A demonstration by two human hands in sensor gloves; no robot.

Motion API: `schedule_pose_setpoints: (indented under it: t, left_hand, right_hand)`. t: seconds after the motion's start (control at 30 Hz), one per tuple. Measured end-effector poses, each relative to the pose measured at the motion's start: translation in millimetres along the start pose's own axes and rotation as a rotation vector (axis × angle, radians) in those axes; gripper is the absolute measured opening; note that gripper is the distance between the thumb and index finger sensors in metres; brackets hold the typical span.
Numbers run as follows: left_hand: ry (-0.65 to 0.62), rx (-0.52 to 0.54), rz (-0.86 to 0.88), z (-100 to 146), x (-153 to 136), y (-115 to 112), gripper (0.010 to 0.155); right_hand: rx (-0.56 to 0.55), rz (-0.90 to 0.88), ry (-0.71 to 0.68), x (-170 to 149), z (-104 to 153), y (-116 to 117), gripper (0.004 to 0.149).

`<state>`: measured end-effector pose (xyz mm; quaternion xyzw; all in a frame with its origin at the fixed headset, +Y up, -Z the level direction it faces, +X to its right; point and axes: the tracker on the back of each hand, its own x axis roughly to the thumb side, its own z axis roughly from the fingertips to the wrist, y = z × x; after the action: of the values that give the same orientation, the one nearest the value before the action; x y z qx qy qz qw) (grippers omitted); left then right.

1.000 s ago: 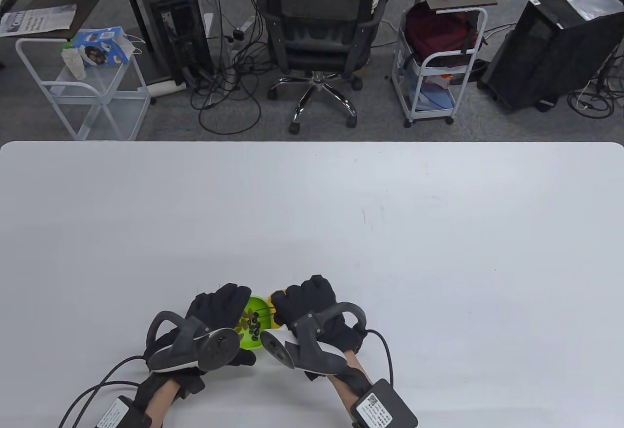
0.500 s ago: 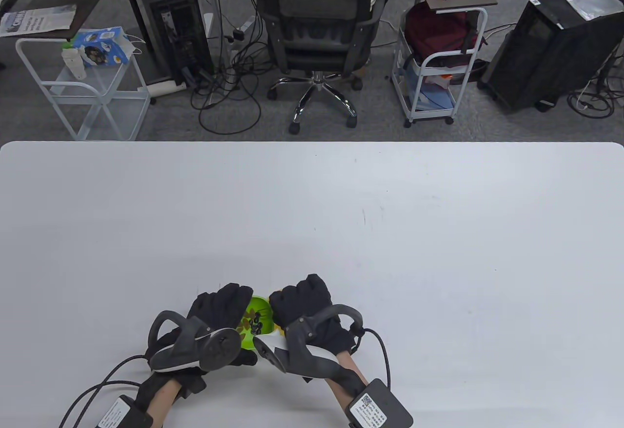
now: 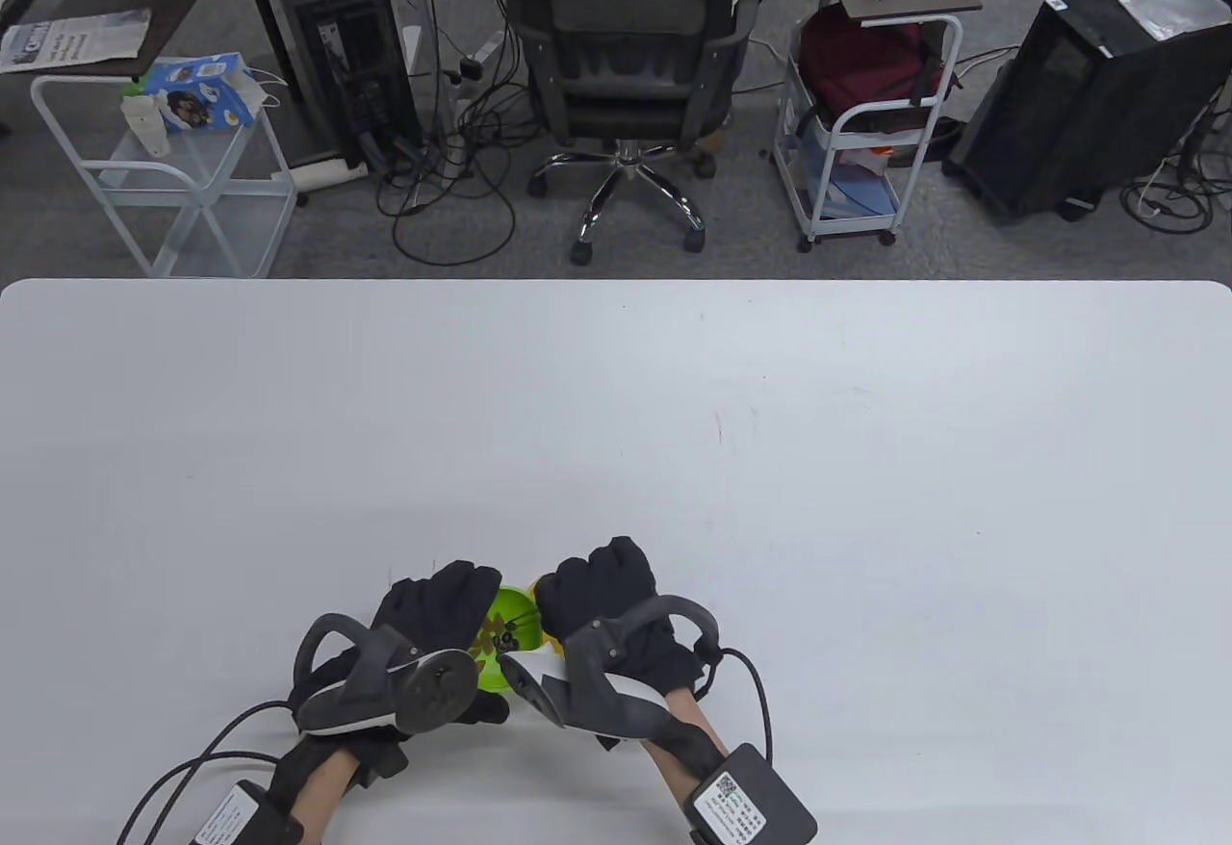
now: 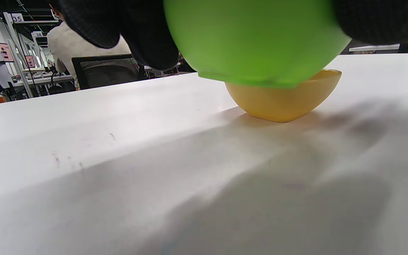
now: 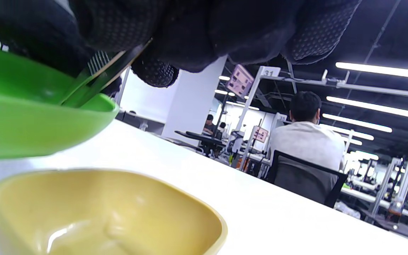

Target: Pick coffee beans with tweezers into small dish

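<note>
A green bowl (image 3: 504, 634) with several dark coffee beans (image 3: 502, 638) is held off the table by my left hand (image 3: 433, 609); in the left wrist view the green bowl (image 4: 257, 39) hangs above the table under my fingers. A small yellow dish (image 3: 532, 592) stands beside it on the table, seen also in the left wrist view (image 4: 285, 101) and the right wrist view (image 5: 101, 209). My right hand (image 3: 597, 595) grips metal tweezers (image 5: 99, 72) whose tips reach down into the green bowl (image 5: 30, 117).
The white table (image 3: 770, 450) spreads far and to both sides. Glove cables (image 3: 760, 691) trail toward the near edge. An office chair (image 3: 626, 65) and carts stand beyond the far edge.
My right hand has shifted slightly left and nearer to the green bowl. The left hand and the bowl have hardly moved.
</note>
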<state>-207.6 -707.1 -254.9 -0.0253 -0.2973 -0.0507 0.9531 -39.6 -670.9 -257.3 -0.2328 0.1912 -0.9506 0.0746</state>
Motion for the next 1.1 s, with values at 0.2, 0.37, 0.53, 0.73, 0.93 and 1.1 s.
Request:
schedule_pose_setpoints:
  t: [0.2, 0.37, 0.53, 0.73, 0.93, 1.1]
  left_hand:
    - [0.002, -0.003, -0.001, 0.1, 0.0, 0.3, 0.116]
    - [0.004, -0.003, -0.004, 0.6, -0.3, 0.6, 0.115]
    - [0.006, -0.004, -0.004, 0.8, -0.6, 0.8, 0.115]
    - [0.004, -0.029, -0.001, 0.5, -0.9, 0.1, 0.115]
    - [0.004, -0.018, -0.006, 1.7, -0.3, 1.4, 0.115]
    - [0.005, -0.021, -0.008, 1.6, -0.2, 1.5, 0.115]
  right_hand:
    - [-0.005, -0.149, 0.102, -30.2, 4.6, -4.0, 0.042]
    - [-0.003, -0.239, 0.185, -54.3, 11.2, -4.3, 0.043]
    - [0.033, -0.303, 0.243, -71.6, 16.8, 4.2, 0.041]
    - [0.105, -0.375, 0.31, -88.1, 20.8, 22.4, 0.042]
    - [0.152, -0.397, 0.336, -93.2, 22.5, 33.1, 0.043]
    - [0.089, -0.415, 0.32, -90.7, 24.0, 27.3, 0.045]
